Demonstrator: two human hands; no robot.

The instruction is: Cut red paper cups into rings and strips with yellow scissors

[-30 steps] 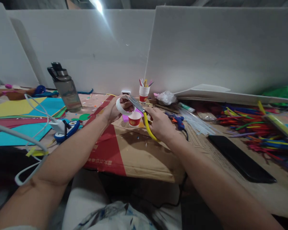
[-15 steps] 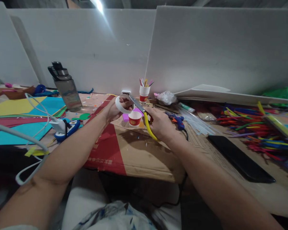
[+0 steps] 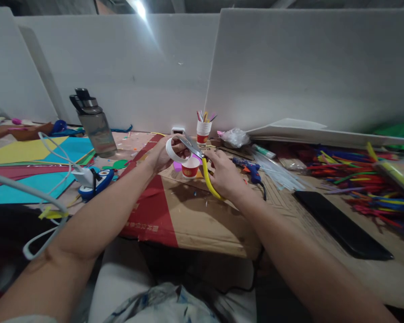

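My left hand (image 3: 160, 154) is closed on a white ring (image 3: 172, 153), which looks like the cut rim of a paper cup. My right hand (image 3: 224, 172) grips yellow-handled scissors (image 3: 208, 181), their metal blades pointing up and left to the ring and the left fingertips. The blades look slightly parted. Below the ring, a short red and white paper cup (image 3: 190, 170) stands on the cardboard (image 3: 208, 220). Beside and behind this cup lies a purple piece (image 3: 177, 166), partly hidden.
A water bottle (image 3: 96, 128) stands at left by coloured sheets (image 3: 23, 150) and a blue power strip (image 3: 96, 185) with cables. Stacked cups (image 3: 204, 130) hold pens at the back. To the right lie a glue gun (image 3: 252, 170), a black phone (image 3: 341, 224) and pipe cleaners (image 3: 350, 168).
The scissors' blades have swung slightly down and look more parted than before. The view has shifted a little; both hands keep their hold.
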